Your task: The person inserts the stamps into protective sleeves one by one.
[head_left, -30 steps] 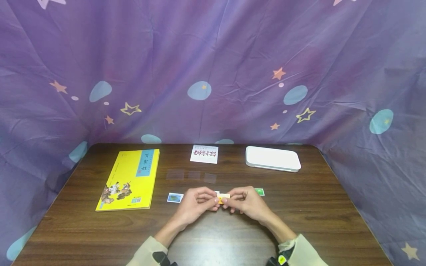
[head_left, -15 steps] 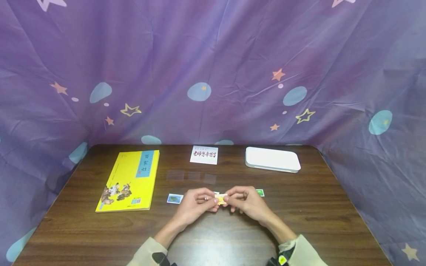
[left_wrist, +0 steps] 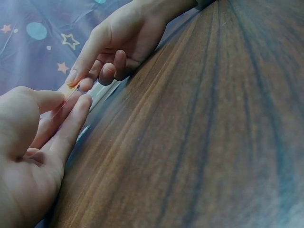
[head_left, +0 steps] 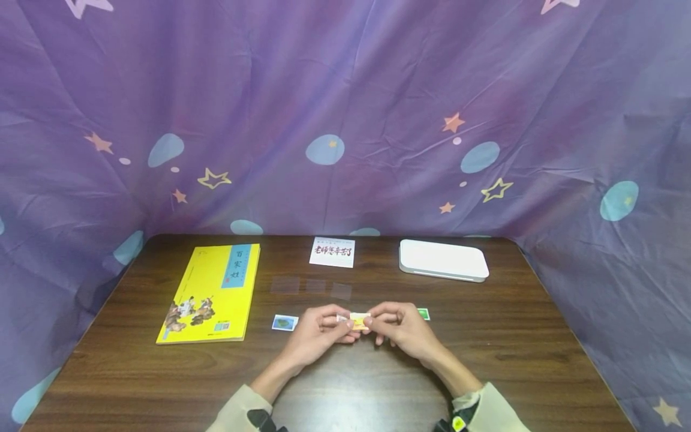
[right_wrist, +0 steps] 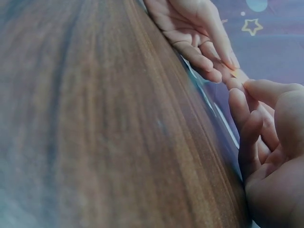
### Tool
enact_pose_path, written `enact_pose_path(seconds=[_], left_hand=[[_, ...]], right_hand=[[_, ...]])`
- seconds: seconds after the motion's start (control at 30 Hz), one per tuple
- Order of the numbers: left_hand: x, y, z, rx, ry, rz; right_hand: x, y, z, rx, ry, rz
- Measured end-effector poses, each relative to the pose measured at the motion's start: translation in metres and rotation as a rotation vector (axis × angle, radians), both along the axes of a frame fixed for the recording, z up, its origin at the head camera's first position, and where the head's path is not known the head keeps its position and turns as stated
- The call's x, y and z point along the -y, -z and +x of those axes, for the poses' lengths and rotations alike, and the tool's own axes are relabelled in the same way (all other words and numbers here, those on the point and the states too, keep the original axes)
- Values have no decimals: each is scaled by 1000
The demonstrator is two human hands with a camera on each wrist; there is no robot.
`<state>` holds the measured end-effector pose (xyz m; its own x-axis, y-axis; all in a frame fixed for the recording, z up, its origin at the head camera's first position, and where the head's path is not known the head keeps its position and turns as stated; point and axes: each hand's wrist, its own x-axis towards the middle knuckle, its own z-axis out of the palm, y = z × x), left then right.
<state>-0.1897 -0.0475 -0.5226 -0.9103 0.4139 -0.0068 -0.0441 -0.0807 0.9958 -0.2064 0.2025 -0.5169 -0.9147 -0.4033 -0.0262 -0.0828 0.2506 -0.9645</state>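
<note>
- Pinching small yellow card (head_left: pixel 358 322) from either side with left hand (head_left: pixel 320 329) and right hand (head_left: pixel 400 325).
- Holding it above desk (head_left: pixel 356 378), between blue card (head_left: pixel 284 323) and green card (head_left: pixel 424 314).

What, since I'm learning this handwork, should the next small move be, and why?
Perhaps ease the right hand off the yellow-and-white card: each hand pinches one end, so the left hand alone might support it.
</note>
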Motion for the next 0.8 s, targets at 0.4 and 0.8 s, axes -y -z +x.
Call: enact_pose_path(seconds=[0.4, 0.8], left_hand=[[1, -1, 0, 9, 21, 25], [0, -1, 0, 14, -11, 21]], right_hand=[[0, 0, -1, 14, 10, -5], [-2, 3, -2, 4, -24, -24]])
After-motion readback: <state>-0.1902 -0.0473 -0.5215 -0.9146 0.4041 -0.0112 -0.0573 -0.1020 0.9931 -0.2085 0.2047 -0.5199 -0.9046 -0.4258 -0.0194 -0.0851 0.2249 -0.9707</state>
